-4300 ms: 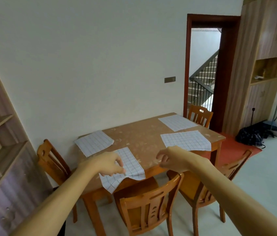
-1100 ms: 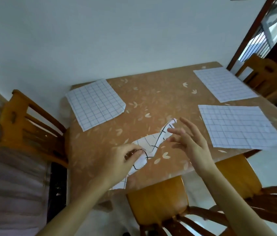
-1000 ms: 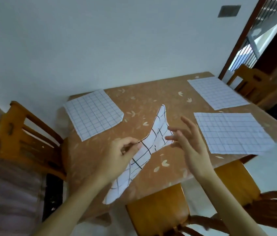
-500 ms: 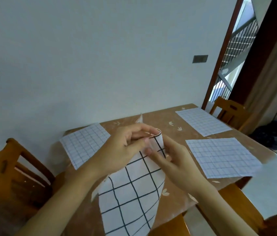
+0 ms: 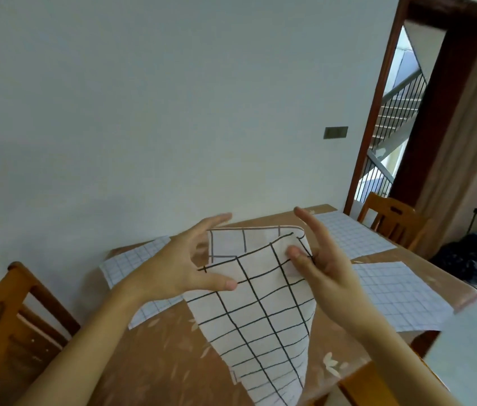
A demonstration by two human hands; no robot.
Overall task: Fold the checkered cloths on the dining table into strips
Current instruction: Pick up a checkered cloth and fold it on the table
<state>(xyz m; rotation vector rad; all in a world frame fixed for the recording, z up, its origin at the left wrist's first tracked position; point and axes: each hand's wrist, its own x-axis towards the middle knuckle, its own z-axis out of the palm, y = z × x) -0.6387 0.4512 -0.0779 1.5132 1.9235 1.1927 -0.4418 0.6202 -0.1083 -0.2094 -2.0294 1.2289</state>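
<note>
Hands are raised over the brown leaf-patterned dining table (image 5: 158, 361), with the white cloth with black grid lines (image 5: 260, 317) held between them, off the tabletop. The cloth's top edge is doubled over, and the back layer shows between the two hands. Its lower corner hangs down toward the near table edge.

The left hand (image 5: 184, 268) has its thumb flat across the front of the cloth's left edge. Its index finger is straight and points up behind the fabric; the other fingers are hidden behind it. This reads as a loose pinch on that edge.

The right hand (image 5: 325, 259) has its thumb pressing the cloth's upper right corner against the inner side of the fingers. The fingers are straight and upright behind the corner, pinching it.

Three more lie flat on the table:
- far-left checkered cloth (image 5: 131, 259), partly behind the left hand
- far-right checkered cloth (image 5: 348, 232), behind the right hand
- near-right checkered cloth (image 5: 401, 294), beside the right forearm

An orange wooden chair (image 5: 11, 317) is at the left. A second wooden chair (image 5: 389, 218) is at the far right by the dark brown door frame (image 5: 378, 112). A grey wall plate (image 5: 336, 132) is on the white wall, and a black bag (image 5: 465, 259) is on the floor at right.
</note>
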